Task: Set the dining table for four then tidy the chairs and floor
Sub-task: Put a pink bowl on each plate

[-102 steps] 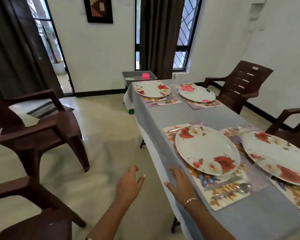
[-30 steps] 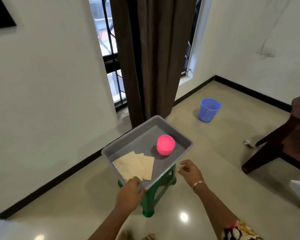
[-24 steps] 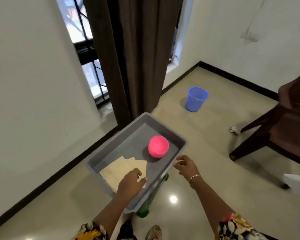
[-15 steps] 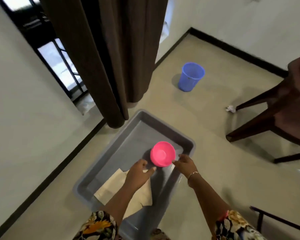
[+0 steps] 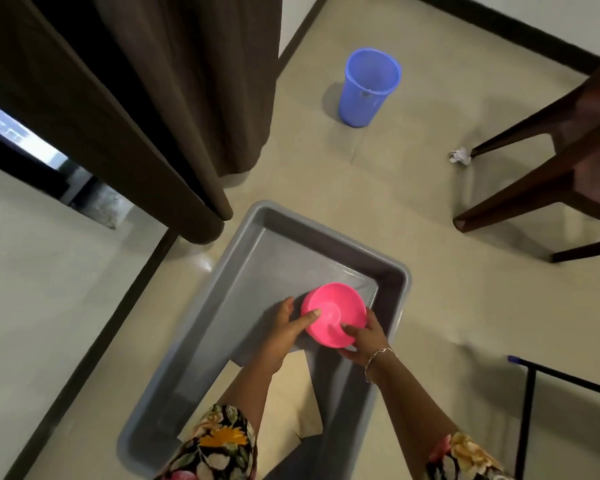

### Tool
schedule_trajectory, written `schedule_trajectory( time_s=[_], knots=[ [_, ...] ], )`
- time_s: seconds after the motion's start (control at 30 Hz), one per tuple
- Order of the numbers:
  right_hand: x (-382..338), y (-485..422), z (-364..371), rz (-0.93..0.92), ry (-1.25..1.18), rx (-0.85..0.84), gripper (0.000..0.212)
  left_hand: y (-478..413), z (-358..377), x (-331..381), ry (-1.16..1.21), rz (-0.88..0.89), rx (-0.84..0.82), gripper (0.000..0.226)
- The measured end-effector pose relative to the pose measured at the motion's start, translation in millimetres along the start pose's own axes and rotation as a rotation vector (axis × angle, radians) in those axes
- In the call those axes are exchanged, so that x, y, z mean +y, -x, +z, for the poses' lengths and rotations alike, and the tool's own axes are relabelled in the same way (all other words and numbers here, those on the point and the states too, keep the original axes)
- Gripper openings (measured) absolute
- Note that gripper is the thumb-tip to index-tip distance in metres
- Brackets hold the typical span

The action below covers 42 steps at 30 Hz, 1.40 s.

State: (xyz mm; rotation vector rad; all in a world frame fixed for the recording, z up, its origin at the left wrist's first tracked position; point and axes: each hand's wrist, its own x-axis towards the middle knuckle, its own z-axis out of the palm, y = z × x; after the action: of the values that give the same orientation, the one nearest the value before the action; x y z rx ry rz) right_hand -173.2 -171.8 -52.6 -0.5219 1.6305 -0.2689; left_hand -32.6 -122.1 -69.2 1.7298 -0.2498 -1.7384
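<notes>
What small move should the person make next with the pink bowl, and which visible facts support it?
Probably lift the pink bowl straight up, clear of the grey tray. The left hand and the right hand both hold it from opposite sides, so the grasp looks set, and the tray's raised walls surround it, so sliding it sideways would not work.

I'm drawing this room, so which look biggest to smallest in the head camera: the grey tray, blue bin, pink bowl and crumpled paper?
1. grey tray: largest by far.
2. blue bin and pink bowl: they look about alike, and the bowl is nearer the camera, so I won't rank them.
3. crumpled paper: smallest.
</notes>
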Motion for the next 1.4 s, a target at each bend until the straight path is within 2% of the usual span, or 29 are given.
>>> schedule_trajectory(
  time_s=[0.1,0.23,0.3,0.4,0.47,0.53,0.6,0.8,0.87,0.97,1.07,1.17,1.4],
  knots=[
    [2,0,1,-0.042,0.015,-0.003,0.066,-2,3,0,0.018,-0.005,-0.073,0.069],
    [5,23,-16,-0.114,0.053,-0.017,0.066,14,8,2,0.008,0.023,-0.010,0.069],
    [6,45,-28,-0.142,0.065,-0.041,0.062,30,15,3,-0.041,0.052,0.016,0.064],
    [7,85,-51,-0.197,0.077,-0.042,0.050,66,35,4,0.023,0.077,0.020,0.052],
    [10,110,-72,-0.276,0.133,-0.014,0.041,95,54,2,0.121,0.067,-0.014,0.059],
    [17,135,-97,-0.407,0.330,0.125,0.031,126,77,-3,0.197,0.043,-0.058,0.071],
    [27,165,-128,-0.524,0.512,0.307,0.025,158,104,-11,0.224,0.042,-0.128,0.072],
    [76,270,-245,-0.704,0.693,0.643,0.023,271,200,-64,0.179,0.064,-0.287,0.070],
    [102,305,-284,-0.735,0.702,0.720,0.025,310,234,-90,0.178,0.052,-0.343,0.063],
    [147,353,-343,-0.770,0.677,0.837,0.025,359,286,-127,0.125,0.009,-0.440,0.067],
    [189,392,-400,-0.733,0.638,0.951,0.025,390,338,-157,0.041,0.014,-0.501,0.071],
    [222,425,-454,-0.694,0.603,1.049,0.026,418,391,-180,-0.037,0.046,-0.569,0.062],
    [259,471,-553,-0.615,0.475,1.219,0.029,460,486,-214,-0.140,-0.020,-0.668,0.061]
  ],
)
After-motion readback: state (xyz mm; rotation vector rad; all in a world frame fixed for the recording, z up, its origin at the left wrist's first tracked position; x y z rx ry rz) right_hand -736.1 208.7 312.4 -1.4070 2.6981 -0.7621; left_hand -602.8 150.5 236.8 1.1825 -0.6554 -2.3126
